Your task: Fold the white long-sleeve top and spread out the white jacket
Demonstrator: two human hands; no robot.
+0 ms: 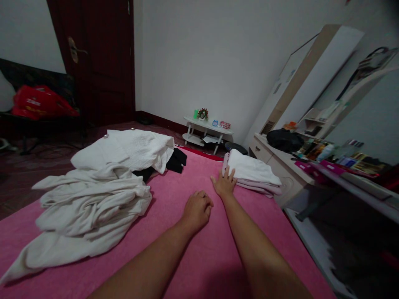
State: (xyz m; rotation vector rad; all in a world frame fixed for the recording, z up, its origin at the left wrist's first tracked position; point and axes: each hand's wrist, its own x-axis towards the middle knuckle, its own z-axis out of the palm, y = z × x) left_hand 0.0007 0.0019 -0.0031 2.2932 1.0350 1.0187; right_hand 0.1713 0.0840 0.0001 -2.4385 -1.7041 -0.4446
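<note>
My right hand (225,182) is spread open at the near left side of a folded stack, its fingertips touching the fabric. On top of that stack is a white folded cloth (252,166), with pale pink folded layers (260,187) beneath. My left hand (197,211) rests on the pink bedspread (199,168), fingers loosely bent and nothing visible in them. To its left lies a crumpled off-white garment (96,203). Behind that, a white textured garment (134,149) is spread out, partly over a black cloth (177,160).
A low white table (208,126) with small items stands by the far wall. On the right are a cream dresser (264,153) holding a black bag (284,140) and bottles, and a mirror. A red bag (42,103) sits at far left, near a dark door (106,62).
</note>
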